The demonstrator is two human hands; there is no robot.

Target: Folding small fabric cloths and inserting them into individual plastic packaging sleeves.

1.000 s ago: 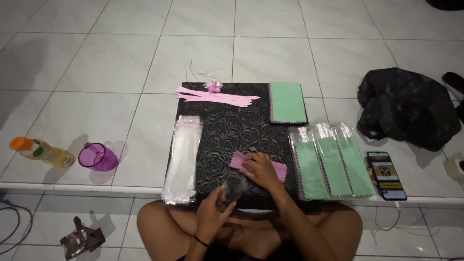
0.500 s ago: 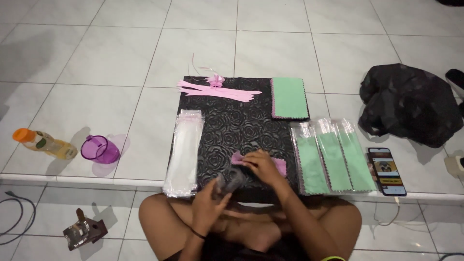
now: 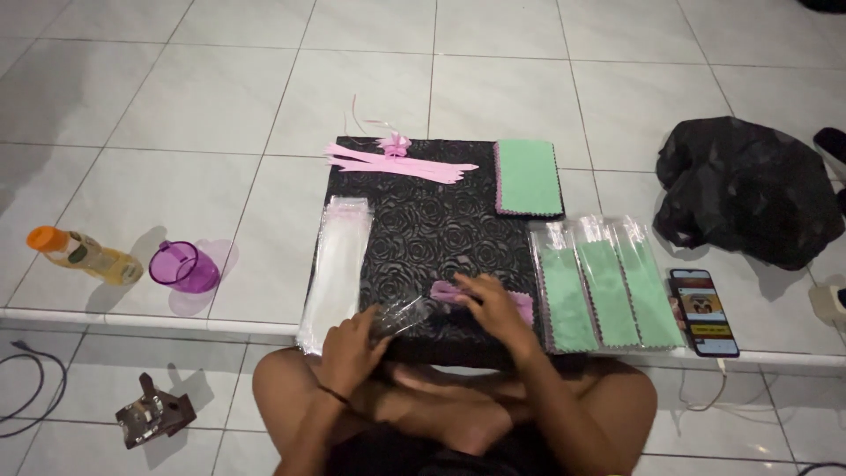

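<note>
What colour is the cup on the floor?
Translucent purple cup, shown best in the head view.

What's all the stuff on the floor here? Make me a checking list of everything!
Surface: black rose-patterned mat on white floor tiles.
Job's things: clear plastic sleeve held in left hand; right hand on pink cloth.
Clutter: stack of clear sleeves, green cloth stack, bagged green cloths, pink ribbons, purple cup, orange-capped bottle, phone, black bag.
Grippers: both hands busy.
Cables: dark cable at lower left.
Surroundings: small metal tool on lower step.
</note>
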